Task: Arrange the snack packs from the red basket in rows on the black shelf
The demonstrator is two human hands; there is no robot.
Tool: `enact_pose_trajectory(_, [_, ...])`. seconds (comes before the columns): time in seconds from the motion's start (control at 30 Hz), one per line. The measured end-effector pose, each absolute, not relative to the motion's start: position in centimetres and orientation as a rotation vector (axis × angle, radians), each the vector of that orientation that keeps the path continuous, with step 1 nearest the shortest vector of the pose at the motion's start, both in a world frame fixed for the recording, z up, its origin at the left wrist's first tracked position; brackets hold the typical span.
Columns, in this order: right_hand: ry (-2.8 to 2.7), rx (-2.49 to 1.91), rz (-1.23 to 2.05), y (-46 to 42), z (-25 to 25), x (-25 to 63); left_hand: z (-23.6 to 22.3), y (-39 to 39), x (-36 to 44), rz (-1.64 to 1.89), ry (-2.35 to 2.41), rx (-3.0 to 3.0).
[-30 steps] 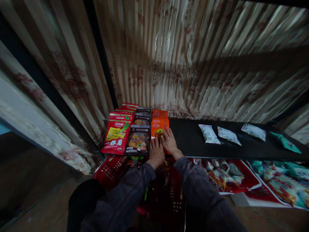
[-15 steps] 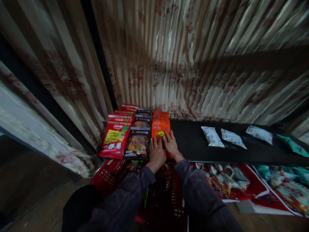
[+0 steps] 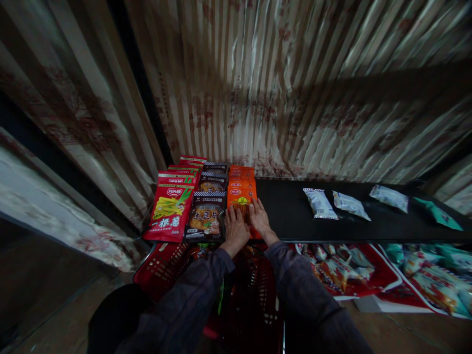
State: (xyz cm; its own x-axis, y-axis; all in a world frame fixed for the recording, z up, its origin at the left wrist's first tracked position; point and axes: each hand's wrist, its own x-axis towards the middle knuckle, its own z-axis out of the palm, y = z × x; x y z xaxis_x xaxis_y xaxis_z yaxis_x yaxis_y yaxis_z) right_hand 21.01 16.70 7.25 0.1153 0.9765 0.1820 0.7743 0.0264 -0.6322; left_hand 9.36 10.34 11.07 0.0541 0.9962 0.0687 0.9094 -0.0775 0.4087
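Landmark: orange packets (image 3: 241,189). Left hand (image 3: 236,230) and right hand (image 3: 260,220) rest on their front part. Black packets (image 3: 206,216) just left; red packets (image 3: 170,211) beyond those. White packets (image 3: 320,203) well apart, right, on black shelf (image 3: 282,211). Red basket (image 3: 162,265) below.

The scene was dim, with pale glare along the curtain (image 3: 258,88) folds, a broad shadow across its upper right, near-black lower corners, slightly soft detail and stretched, slanting edges.
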Motion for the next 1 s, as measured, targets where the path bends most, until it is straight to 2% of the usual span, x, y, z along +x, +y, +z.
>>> enact_pose_trajectory(0.33, [-1.628,-1.676,0.507,17.0,7.0,21.3,11.9,10.2,9.5,0.418,1.935,2.049])
enact_pose_trajectory(1.0, [-1.522,-1.589,0.559,19.2,6.3,22.5,10.8,10.3,9.6,0.507,1.938,2.039])
